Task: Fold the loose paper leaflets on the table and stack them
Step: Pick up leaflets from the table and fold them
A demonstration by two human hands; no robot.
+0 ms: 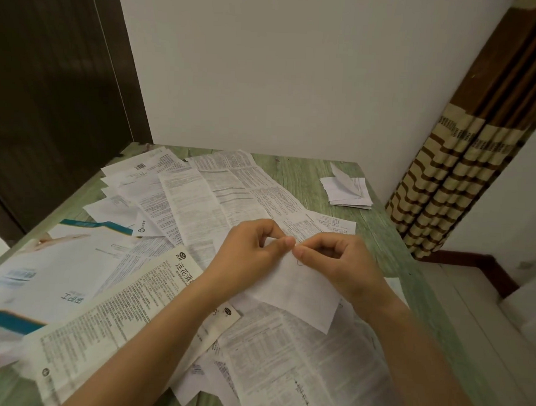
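Observation:
Several loose printed leaflets (200,197) lie spread over the green wooden table (307,170). Above the middle of the spread I hold a white leaflet (300,289), blank side up, lifted at its far edge. My left hand (253,251) pinches that far edge between thumb and fingers. My right hand (340,260) pinches the same edge right beside it, thumb tips almost touching. A small stack of folded leaflets (349,193) sits at the table's far right corner, its top sheet partly sprung open.
A larger glossy brochure with teal bands (45,274) lies at the left. A long leaflet with bold black characters (120,313) crosses under my left forearm. A white wall stands behind, a dark door at the left, a rolled striped mat (462,167) at the right.

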